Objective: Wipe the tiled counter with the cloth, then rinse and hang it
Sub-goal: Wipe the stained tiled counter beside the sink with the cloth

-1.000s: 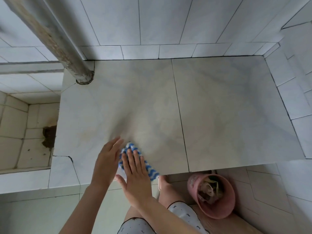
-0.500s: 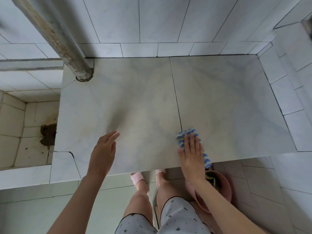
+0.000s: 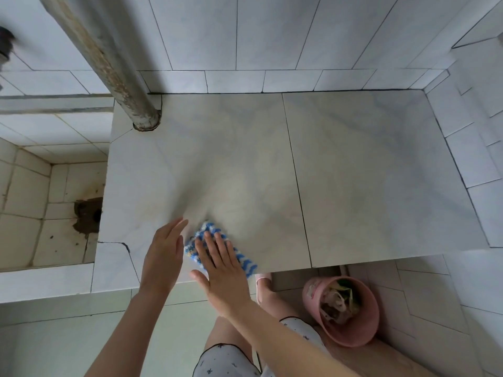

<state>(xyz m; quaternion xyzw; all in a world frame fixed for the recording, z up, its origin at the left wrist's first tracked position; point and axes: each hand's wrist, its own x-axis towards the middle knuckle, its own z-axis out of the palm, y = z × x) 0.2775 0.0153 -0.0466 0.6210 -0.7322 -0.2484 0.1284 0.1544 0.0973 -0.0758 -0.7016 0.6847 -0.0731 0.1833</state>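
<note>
While the cloth (image 3: 208,231) lies flat on the tiled counter (image 3: 353,172), near the front edge on the left-hand tile, the wiping step is in hand; rinsing and hanging are not yet begun.

Hand state:
- Right hand (image 3: 220,270): fingers straight and slightly spread, palm down on the cloth, pressing it to the surface.
- Left hand (image 3: 163,254): fingers straight and close together, laid flat on the counter just beside the cloth. Whether it touches the cloth cannot be told.

Next move, as judged: slide the cloth under even palm pressure across the rest of the surface, including the right-hand tile, the back edge and the area around the pipe (image 3: 109,58). Keep the cloth clear of the front edge so it does not drop toward the pink bin (image 3: 366,326) below.

Count:
- Cloth: one, blue and white.
- Hands: two.
- Large counter tiles: two, with one seam between.
- Pipe: one.
- Bin: one, holding scraps.
- Tiled basin (image 3: 27,186): one, left of the counter.
</note>
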